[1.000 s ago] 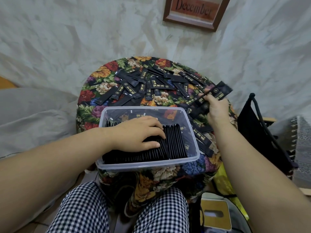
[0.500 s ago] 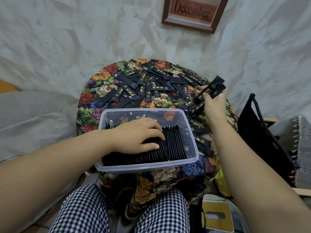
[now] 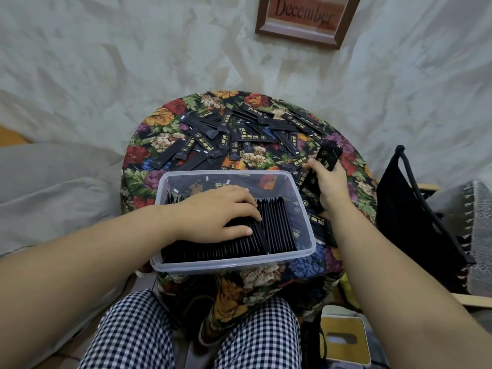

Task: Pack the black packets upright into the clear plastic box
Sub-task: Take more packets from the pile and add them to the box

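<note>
Seated at a floral-covered stool [image 3: 159,118], a person packs black packets into a clear plastic box [image 3: 234,265] set at the stool's near edge. The left hand [image 3: 215,214] lies across the tops of the upright row [image 3: 274,222] standing on edge in the box. Its fingers are stretched nearly straight and grip nothing. The press seems meant to hold the row tight and on edge, so it does not fan out into the narrow space left at the box's right end. The right hand [image 3: 330,182] is raised just beyond the box's far right corner. Its fingers are curled round a small bundle [image 3: 328,154] of packets, whose printed ends stick up past the knuckles (how many it holds cannot be counted). That forearm runs along the box's right side with the wrist turned in towards the box, which suggests the bundle is being squared up before it goes in. Many loose packets [image 3: 239,134] lie scattered flat over the far half of the stool, so the job looks well short of finished.
</note>
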